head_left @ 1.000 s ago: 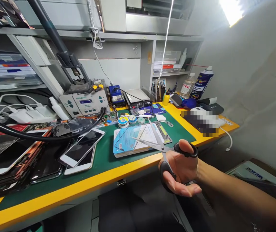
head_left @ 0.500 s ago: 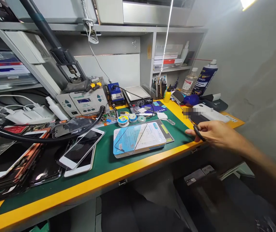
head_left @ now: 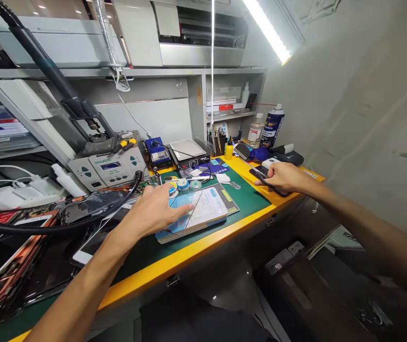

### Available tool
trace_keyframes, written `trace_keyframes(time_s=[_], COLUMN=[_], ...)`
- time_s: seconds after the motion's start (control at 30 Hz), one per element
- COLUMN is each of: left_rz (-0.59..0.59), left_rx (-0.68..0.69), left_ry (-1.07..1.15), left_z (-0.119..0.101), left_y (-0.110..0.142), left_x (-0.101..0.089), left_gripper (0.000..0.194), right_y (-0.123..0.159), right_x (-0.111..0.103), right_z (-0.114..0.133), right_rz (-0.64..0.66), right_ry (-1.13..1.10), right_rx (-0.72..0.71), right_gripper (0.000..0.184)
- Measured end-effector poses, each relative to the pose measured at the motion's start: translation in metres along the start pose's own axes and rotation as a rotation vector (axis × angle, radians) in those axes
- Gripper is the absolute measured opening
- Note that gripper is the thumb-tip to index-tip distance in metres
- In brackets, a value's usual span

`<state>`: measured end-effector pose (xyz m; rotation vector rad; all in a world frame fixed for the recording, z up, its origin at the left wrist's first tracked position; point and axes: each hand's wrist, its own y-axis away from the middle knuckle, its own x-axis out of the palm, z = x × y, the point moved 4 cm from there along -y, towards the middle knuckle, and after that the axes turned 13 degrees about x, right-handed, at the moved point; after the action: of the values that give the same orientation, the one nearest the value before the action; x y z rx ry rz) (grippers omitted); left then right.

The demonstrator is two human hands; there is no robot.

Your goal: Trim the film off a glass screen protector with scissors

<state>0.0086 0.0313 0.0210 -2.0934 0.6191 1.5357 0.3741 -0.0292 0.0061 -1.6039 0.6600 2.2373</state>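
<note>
The left hand point(head_left: 153, 209) has now come into view, fingers spread — just over a blue-and-white paper packet point(head_left: 203, 213) on the green rubber mat point(head_left: 249, 194) — while the right hand point(head_left: 285, 178) closes around black-handled scissors point(head_left: 262, 178) by the yellow desk edge point(head_left: 246, 168).

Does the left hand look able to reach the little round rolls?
Probably yes: the left hand is right beside the little round rolls, and nothing seems to stand between them.

left hand point(head_left: 153, 210): open, fingers spread, fingertips on clear plastic sheet point(head_left: 184, 213) | sheet: thin, lying on blue-and-white packet point(head_left: 208, 209) atop green mat point(head_left: 249, 195) | right hand point(head_left: 285, 176): curled over black-handled scissors point(head_left: 262, 176), low over yellow bench point(head_left: 249, 167)
</note>
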Motion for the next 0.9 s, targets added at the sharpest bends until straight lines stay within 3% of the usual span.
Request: trace_keyframes(time_s=[0.13, 0.33, 0.47, 0.6, 0.7, 0.9], left_rz=[0.048, 0.054, 0.0, -0.045, -0.093, -0.312], left_rx=[-0.007, 0.004, 0.023, 0.008, 0.012, -0.011], left_ry=[0.003, 0.108, 0.208, 0.367, 0.556, 0.94], left_z=[0.002, 0.0, 0.0, 0.003, 0.002, 0.004], left_y=[-0.01, -0.016, -0.019, -0.017, -0.014, -0.011], left_x=[0.012, 0.012, 0.011, 0.004, -0.011, -0.039], left_gripper=[0.087, 0.098, 0.1, 0.084, 0.067, 0.049], right_y=[0.003, -0.002, -0.012, -0.022, -0.027, -0.032], right_x=[0.002, 0.01, 0.015, 0.027, 0.035, 0.03], right_z=[0.008, 0.022, 0.025, 0.022, 0.023, 0.033], right_rz=[-0.005, 0.264, 0.356, 0.385, 0.38, 0.339], right_ry=[0.005, -0.013, -0.092, -0.165, -0.194, -0.104], right_rx=[0.059, 0.046, 0.039, 0.016, -0.009, -0.009], right_gripper=[0.058, 0.046, 0.035, 0.028, 0.027, 0.032])
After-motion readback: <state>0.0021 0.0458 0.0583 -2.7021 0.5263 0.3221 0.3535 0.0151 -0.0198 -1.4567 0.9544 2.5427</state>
